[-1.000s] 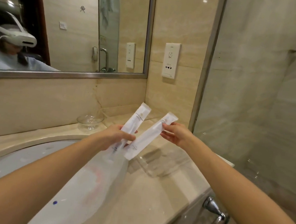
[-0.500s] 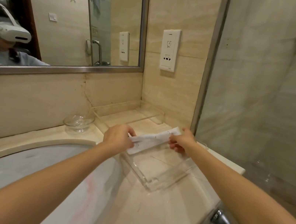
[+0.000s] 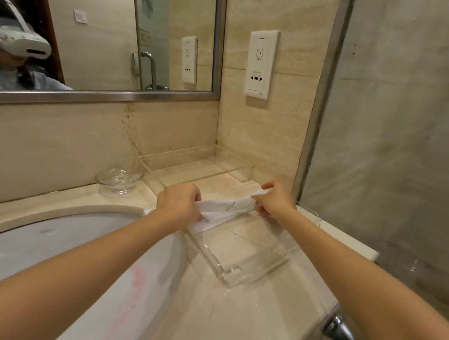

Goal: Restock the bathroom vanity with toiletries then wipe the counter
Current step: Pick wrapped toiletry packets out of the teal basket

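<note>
Toiletry packets now together, lowered over tray

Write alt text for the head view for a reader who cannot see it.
The left hand and right hand hold white wrapped packets by the ends over a clear tray on a beige marble counter. A glass bowl stands left of the tray, below a mirror.
</note>
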`<action>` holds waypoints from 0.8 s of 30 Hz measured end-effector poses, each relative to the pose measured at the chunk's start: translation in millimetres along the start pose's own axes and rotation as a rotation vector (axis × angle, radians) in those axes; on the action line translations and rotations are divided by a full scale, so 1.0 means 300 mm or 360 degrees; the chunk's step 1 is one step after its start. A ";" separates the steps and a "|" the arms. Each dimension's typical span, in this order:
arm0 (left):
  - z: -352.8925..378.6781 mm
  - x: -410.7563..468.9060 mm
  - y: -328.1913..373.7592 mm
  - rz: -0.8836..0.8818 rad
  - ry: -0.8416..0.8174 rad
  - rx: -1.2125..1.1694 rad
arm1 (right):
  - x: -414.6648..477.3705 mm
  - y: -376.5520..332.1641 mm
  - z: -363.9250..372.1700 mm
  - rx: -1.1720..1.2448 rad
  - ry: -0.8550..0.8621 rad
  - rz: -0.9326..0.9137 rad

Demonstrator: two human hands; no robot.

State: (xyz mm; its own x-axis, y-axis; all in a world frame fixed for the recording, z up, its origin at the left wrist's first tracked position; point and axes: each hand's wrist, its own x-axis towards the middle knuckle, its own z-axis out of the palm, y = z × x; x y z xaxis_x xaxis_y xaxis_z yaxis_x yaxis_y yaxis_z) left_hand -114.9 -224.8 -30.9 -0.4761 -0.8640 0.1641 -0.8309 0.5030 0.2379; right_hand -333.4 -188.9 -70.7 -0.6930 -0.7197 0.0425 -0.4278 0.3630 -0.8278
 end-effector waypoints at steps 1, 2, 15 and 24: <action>-0.019 0.001 -0.003 -0.0027 -0.0027 -0.0053 | -0.013 -0.012 -0.020 0.0245 -0.0081 -0.0028; -0.039 0.004 -0.007 -0.0044 -0.0037 -0.0103 | -0.031 -0.029 -0.044 0.0439 -0.0179 -0.0084; -0.022 0.013 0.122 0.0151 -0.0433 -0.0621 | -0.084 0.002 -0.238 0.0406 -0.0487 -0.0121; 0.064 0.020 0.074 0.0200 -0.0094 -0.0146 | -0.020 0.034 -0.137 -0.0509 0.0040 -0.0164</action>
State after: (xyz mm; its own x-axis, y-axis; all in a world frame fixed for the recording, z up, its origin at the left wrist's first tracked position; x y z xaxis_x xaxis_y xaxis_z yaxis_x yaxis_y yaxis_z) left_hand -141.6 -219.2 -43.1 -0.5931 -0.7925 0.1418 -0.7352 0.6050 0.3057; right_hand -357.6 -156.6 -56.4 -0.6491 -0.7488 0.1338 -0.6538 0.4594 -0.6013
